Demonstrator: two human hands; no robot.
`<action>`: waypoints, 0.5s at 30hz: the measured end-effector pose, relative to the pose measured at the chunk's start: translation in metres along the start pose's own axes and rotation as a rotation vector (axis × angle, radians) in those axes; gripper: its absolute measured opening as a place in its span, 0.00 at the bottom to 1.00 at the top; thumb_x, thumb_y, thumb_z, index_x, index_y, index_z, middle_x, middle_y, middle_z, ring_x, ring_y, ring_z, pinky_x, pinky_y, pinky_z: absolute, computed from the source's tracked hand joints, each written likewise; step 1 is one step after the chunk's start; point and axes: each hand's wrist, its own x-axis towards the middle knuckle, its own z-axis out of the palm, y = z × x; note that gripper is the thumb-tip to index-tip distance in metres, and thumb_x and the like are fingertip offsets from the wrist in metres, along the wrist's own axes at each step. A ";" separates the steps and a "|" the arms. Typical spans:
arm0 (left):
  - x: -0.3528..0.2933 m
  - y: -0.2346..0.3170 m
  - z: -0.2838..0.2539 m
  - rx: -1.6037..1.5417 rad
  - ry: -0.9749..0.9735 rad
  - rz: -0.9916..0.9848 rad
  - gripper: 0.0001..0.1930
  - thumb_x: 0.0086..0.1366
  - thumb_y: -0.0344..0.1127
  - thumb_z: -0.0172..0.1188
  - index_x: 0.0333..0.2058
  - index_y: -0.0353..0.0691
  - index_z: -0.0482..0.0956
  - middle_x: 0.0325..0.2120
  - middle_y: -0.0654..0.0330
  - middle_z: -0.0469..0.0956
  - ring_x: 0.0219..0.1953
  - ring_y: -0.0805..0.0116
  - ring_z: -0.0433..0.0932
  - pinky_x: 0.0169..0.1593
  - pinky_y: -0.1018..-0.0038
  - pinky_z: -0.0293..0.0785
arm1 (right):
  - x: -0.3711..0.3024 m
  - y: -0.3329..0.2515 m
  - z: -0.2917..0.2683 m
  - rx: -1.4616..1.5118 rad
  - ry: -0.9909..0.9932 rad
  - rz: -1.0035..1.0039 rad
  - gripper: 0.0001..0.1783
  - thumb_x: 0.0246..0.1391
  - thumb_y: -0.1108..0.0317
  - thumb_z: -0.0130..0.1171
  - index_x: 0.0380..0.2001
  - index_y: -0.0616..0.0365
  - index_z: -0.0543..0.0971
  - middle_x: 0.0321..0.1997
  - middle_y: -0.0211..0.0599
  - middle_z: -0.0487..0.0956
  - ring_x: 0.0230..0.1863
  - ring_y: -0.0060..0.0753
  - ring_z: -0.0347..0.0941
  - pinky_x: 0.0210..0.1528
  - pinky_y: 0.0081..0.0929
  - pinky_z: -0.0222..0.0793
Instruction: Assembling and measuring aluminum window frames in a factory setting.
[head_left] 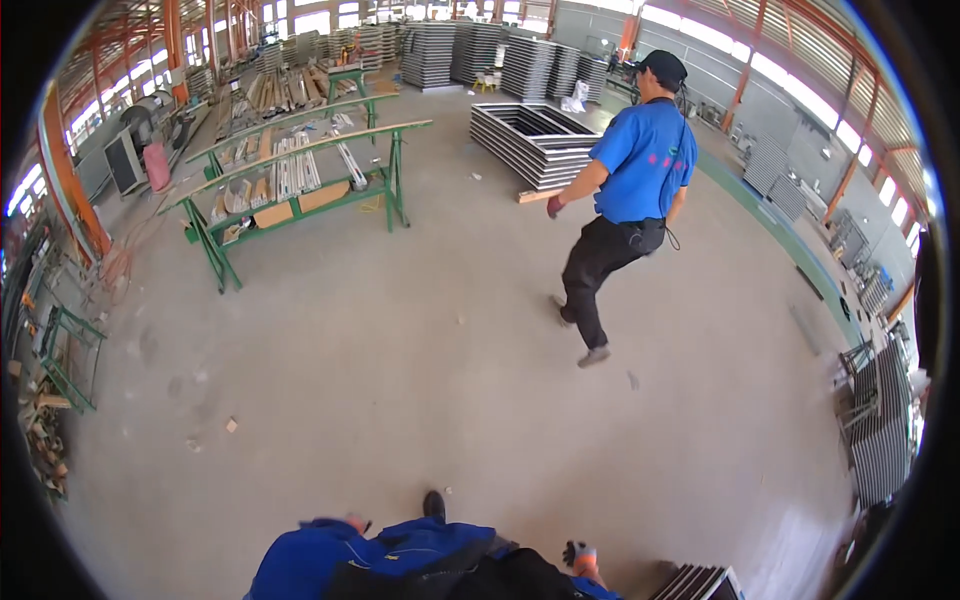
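At the lower edge my right hand [579, 554] hangs beside my dark trousers, in a grey and orange work glove. Its fingers look loosely apart, with nothing seen in them. Closest to it is a stack of metal frames [700, 583], cut off by the bottom of the picture and not touched by the hand. Only a sliver of my left hand [358, 523] shows past my blue sleeve; its fingers are mostly hidden. One dark shoe [434, 504] of mine is on the concrete floor [400, 400].
Ahead to the right walks a person [640, 170] in a blue shirt and cap, beside a stack of large rectangular frames [520, 150]. At left, a green trestle [300, 205] carries metal and wooden strips. More frame stacks [880, 425] stand at right. A small scrap [232, 425] lies on the floor.
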 end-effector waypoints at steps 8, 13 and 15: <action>0.252 0.188 -0.284 -0.571 0.301 0.214 0.18 0.57 0.50 0.59 0.35 0.41 0.81 0.34 0.46 0.81 0.40 0.46 0.80 0.46 0.58 0.76 | 0.082 -0.040 0.021 -0.580 -0.005 -0.334 0.17 0.53 0.53 0.58 0.37 0.55 0.81 0.25 0.43 0.79 0.26 0.44 0.76 0.29 0.40 0.71; 0.323 0.200 -0.314 -0.514 0.320 0.241 0.16 0.58 0.49 0.59 0.32 0.41 0.82 0.31 0.47 0.82 0.39 0.47 0.80 0.45 0.61 0.76 | 0.176 -0.099 0.053 -0.982 0.013 -0.776 0.20 0.54 0.51 0.57 0.39 0.56 0.81 0.28 0.46 0.81 0.31 0.48 0.77 0.35 0.42 0.73; 0.313 0.171 -0.284 -0.435 0.123 0.164 0.17 0.59 0.48 0.61 0.32 0.38 0.82 0.28 0.48 0.82 0.33 0.52 0.82 0.39 0.62 0.76 | 0.169 -0.090 0.057 -1.138 0.041 -0.890 0.20 0.54 0.50 0.56 0.39 0.56 0.82 0.30 0.47 0.81 0.34 0.49 0.78 0.38 0.44 0.73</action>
